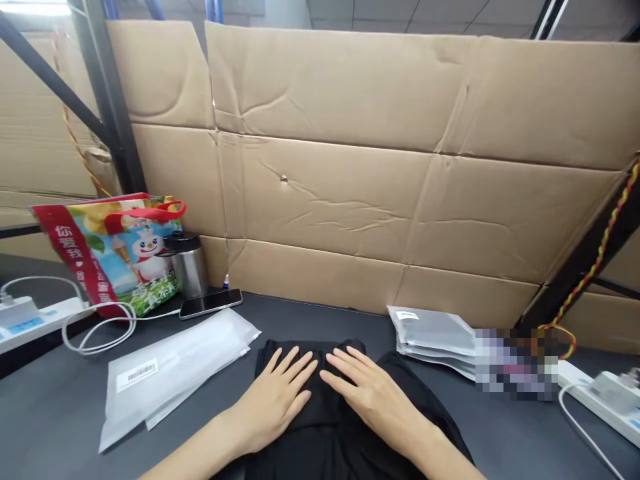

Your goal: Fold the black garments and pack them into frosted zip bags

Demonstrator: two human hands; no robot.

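Note:
A black garment [320, 441] lies on the dark table, its far edge a straight band. Flat on its left part rests my left hand [273, 399], fingers stretched out and holding nothing. My right hand [373, 393] is spread in the same way on the right part, its fingertips a short way from those of the left. A fold of the black cloth reaches out to the right, beyond and under the right forearm. The garment's near end runs out of view at the bottom.
To the left lie frosted zip bags [175, 370] with a barcode label, a phone [211, 303] on a white cable, a steel flask [190, 267] and a colourful carrier bag [120, 257]. More zip bags [435, 333] are stacked at right. Cardboard [320, 200] walls the back; power strips [605, 400] flank the table.

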